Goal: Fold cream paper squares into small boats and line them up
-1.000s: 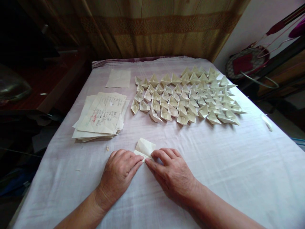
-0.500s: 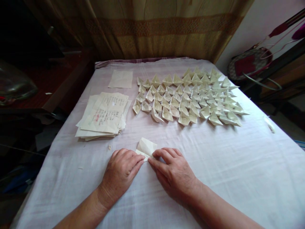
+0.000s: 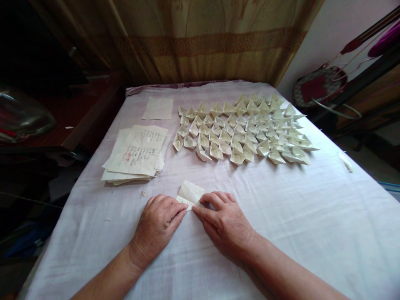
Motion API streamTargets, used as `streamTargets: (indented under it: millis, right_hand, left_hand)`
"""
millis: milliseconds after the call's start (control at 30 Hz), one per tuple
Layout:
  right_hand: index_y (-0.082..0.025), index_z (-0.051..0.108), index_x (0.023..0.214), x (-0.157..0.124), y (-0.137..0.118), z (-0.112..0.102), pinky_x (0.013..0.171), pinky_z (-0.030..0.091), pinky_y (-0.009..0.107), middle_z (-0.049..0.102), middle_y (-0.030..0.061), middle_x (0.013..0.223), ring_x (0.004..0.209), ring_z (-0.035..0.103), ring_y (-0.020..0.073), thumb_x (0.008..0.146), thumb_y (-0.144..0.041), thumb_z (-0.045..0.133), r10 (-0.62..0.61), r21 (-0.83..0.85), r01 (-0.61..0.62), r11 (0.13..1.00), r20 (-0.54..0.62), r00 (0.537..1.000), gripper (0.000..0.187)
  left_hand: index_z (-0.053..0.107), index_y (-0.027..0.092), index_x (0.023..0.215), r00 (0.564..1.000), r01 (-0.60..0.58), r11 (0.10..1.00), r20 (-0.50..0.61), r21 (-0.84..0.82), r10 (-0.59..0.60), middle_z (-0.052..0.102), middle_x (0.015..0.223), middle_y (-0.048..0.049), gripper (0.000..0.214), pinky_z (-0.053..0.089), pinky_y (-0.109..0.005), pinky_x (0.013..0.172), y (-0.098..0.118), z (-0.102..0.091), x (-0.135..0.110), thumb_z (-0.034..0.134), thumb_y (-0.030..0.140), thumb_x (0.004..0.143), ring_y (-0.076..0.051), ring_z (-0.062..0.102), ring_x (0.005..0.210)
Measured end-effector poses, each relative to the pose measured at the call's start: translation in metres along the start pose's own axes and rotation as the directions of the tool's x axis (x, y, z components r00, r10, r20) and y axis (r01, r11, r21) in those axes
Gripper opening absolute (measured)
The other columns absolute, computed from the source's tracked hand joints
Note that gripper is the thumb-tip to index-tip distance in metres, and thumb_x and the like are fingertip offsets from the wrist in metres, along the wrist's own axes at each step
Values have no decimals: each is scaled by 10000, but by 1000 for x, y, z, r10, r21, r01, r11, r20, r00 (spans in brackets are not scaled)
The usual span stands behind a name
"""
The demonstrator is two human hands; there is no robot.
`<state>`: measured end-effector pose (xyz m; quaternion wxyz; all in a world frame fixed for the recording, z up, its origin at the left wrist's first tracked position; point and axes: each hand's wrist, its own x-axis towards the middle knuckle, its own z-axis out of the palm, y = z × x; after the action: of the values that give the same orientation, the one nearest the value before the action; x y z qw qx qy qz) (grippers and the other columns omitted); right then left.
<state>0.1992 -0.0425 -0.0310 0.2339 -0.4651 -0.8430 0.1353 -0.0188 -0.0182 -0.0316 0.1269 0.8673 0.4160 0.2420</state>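
Note:
A small, partly folded piece of cream paper (image 3: pixel 191 192) lies on the cloth between my hands, its upper flap standing out beyond my fingers. My left hand (image 3: pixel 161 218) is closed, thumb and fingers pinching the paper's near left edge. My right hand (image 3: pixel 223 221) pinches the near right edge, thumb close to the left one. My fingers hide both ends of the lower fold. Beyond them stand rows of folded paper boats (image 3: pixel 240 129), packed close together. A stack of paper sheets (image 3: pixel 137 152) with handwriting on top lies at the left.
A single square sheet (image 3: pixel 158 108) lies behind the stack. The white cloth (image 3: pixel 103 246) covers the surface. Small scraps (image 3: pixel 144 193) lie near my left hand, and a whitish object (image 3: pixel 346 162) is at the right edge. A curtain (image 3: pixel 187 50) hangs behind; a bag (image 3: pixel 320 87) is at right.
My camera view has shifted slightly, so the boats and bag sit a little further left. Both hands keep nearly the same pinch on the folded paper.

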Motion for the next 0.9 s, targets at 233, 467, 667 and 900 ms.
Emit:
streamTargets:
  millis: [233, 467, 667, 900]
  right_hand:
    - [-264, 687, 1152, -1, 0, 2, 830, 360, 371, 631, 61, 1041, 959, 528, 218, 890, -177, 618, 9, -10, -9, 1000, 13, 1000, 284]
    - [-267, 692, 1121, -2, 2, 5, 825, 358, 372, 633, 56, 1042, 958, 533, 222, 902, -192, 610, -3, -19, 3, 1000, -7, 1000, 245]
    - [-264, 692, 1095, -1, 1, 6, 820, 354, 373, 636, 54, 1036, 956, 541, 223, 904, -199, 607, -5, -37, 4, 999, -18, 1000, 219]
    - [-259, 699, 1082, 0, -1, 6, 796, 355, 367, 641, 52, 999, 924, 546, 215, 889, -185, 609, -19, -66, 16, 998, -54, 998, 226]
  left_hand:
    - [735, 210, 958, 999, 3, 1000, -38, 3, -3, 637, 858, -38, 229, 460, -321, 731, 0, 1, -1, 518, 275, 989, -183, 562, 805]
    - [735, 208, 954, 997, -51, 997, -59, 52, 54, 639, 870, -39, 246, 463, -304, 725, -6, -6, -9, 502, 270, 998, -175, 563, 803]
    - [714, 200, 1082, 974, -220, 935, 12, 280, 225, 701, 979, -53, 281, 443, -348, 819, -6, -19, -15, 447, 254, 1012, -207, 594, 912]
    - [605, 187, 1311, 953, -303, 893, 117, 333, 280, 671, 1306, -14, 422, 268, -414, 1068, 9, -14, -17, 462, 424, 993, -266, 504, 1262]
